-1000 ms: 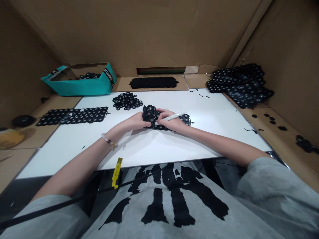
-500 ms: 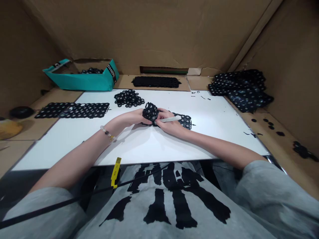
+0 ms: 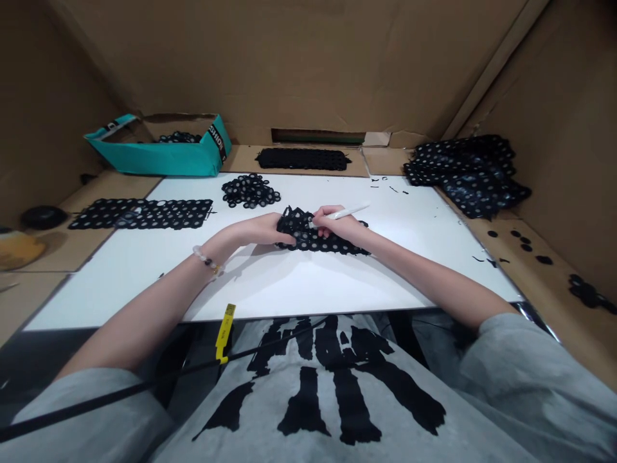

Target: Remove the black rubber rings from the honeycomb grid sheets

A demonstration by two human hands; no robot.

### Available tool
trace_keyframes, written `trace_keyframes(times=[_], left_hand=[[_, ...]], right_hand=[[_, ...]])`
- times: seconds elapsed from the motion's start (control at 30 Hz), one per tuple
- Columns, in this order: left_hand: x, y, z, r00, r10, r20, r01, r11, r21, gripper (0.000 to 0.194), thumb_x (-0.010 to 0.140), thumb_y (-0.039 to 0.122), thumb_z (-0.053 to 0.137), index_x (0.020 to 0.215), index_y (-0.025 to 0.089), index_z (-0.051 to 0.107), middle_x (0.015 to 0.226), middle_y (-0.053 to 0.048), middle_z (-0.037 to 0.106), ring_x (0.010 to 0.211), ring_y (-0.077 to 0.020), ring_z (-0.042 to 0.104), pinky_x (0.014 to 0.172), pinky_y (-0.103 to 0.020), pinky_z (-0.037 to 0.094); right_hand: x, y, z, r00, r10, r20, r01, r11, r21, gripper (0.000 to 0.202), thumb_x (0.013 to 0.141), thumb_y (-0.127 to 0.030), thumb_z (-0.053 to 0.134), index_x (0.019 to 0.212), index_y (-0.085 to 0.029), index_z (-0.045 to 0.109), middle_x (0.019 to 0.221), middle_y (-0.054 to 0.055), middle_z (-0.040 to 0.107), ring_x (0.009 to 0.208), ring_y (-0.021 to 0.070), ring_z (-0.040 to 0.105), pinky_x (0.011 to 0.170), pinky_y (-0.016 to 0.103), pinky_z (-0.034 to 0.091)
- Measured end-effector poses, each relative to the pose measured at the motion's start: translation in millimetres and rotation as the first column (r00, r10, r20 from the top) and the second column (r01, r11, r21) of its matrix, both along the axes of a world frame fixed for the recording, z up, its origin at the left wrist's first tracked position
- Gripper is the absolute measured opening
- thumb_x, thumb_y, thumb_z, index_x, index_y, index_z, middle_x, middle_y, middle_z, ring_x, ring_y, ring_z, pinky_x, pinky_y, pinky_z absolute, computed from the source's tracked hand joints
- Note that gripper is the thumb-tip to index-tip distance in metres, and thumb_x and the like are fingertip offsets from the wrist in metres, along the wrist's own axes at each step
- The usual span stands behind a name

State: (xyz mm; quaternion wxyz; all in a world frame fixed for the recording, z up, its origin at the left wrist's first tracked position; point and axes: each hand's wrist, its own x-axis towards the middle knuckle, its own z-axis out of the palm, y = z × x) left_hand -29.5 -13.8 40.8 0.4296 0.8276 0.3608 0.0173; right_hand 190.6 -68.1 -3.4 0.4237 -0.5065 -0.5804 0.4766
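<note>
In the middle of the white board lies a black panel of joined rings, its far left part raised and bunched. My left hand closes on the panel's left end, thumb at the near side. My right hand is above the panel's right half, its fingers pinched round a slim white pen-like tool. The tool's lower tip is at the panel, and its other end points up to the right. Behind the panel, a loose heap of black rings lies on the board.
A teal box with more rings stands at the back left. Another ring panel lies on the left, a folded black strip at the back, and a pile of dotted black sheets at the back right. Cardboard walls enclose the table.
The bunched part of the panel has opened out flatter. My right hand has moved slightly right and up, and the white tool now tilts more upward.
</note>
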Motion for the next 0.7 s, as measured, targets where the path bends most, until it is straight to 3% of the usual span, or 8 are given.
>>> trace_keyframes(times=[0.17, 0.27, 0.37, 0.53, 0.7], left_hand=[[9.4, -9.7, -12.0, 0.989, 0.136, 0.050, -0.142, 0.981, 0.135, 0.043, 0.060, 0.051, 0.078, 0.085, 0.017, 0.072, 0.079, -0.002, 0.071, 0.076, -0.0229, 0.061, 0.068, -0.030, 0.046], [13.5, -13.6, -18.1, 0.979, 0.178, 0.103, -0.195, 0.963, 0.185, 0.037, 0.063, 0.050, 0.076, 0.076, 0.016, 0.068, 0.074, -0.001, 0.069, 0.074, -0.0217, 0.060, 0.067, -0.029, 0.044], [15.1, -14.5, -17.4, 0.965, 0.215, 0.148, -0.230, 0.969, 0.091, 0.035, 0.064, 0.047, 0.075, 0.077, 0.015, 0.067, 0.077, -0.002, 0.070, 0.076, -0.0217, 0.060, 0.069, -0.030, 0.045], [15.4, -14.2, -12.8, 0.925, 0.309, 0.223, -0.286, 0.950, -0.128, 0.037, 0.061, 0.040, 0.079, 0.087, 0.016, 0.070, 0.093, -0.006, 0.072, 0.089, -0.0244, 0.062, 0.080, -0.034, 0.049], [15.3, -14.2, -17.0, 0.895, 0.358, 0.266, -0.299, 0.924, -0.240, 0.040, 0.060, 0.037, 0.082, 0.092, 0.017, 0.071, 0.100, -0.008, 0.072, 0.094, -0.0258, 0.063, 0.085, -0.036, 0.050]], right_hand=[[-4.8, -8.4, 7.4, 0.998, -0.023, -0.058, 0.028, 0.996, 0.085, 0.016, 0.076, -0.033, 0.065, 0.070, -0.020, 0.059, 0.058, -0.002, 0.061, 0.053, 0.0109, 0.053, 0.053, 0.023, 0.043], [-5.7, -9.2, 9.0, 0.993, -0.042, -0.111, 0.051, 0.995, 0.083, 0.017, 0.076, -0.033, 0.065, 0.069, -0.019, 0.059, 0.066, -0.001, 0.064, 0.054, 0.0108, 0.055, 0.053, 0.024, 0.043], [-3.6, -7.3, 6.6, 0.990, -0.079, -0.117, 0.085, 0.995, 0.048, 0.017, 0.074, -0.032, 0.063, 0.064, -0.019, 0.056, 0.083, 0.003, 0.070, 0.056, 0.0114, 0.059, 0.048, 0.024, 0.041], [0.9, -4.2, -0.4, 0.994, -0.104, 0.027, 0.104, 0.995, -0.002, 0.012, 0.073, -0.026, 0.061, 0.063, -0.021, 0.055, 0.057, -0.001, 0.063, 0.052, 0.0137, 0.058, 0.047, 0.023, 0.038], [-0.2, -5.1, -0.1, 0.996, -0.093, -0.003, 0.093, 0.996, -0.016, 0.014, 0.072, -0.026, 0.059, 0.061, -0.021, 0.052, 0.055, -0.002, 0.062, 0.052, 0.0131, 0.057, 0.050, 0.023, 0.040]])
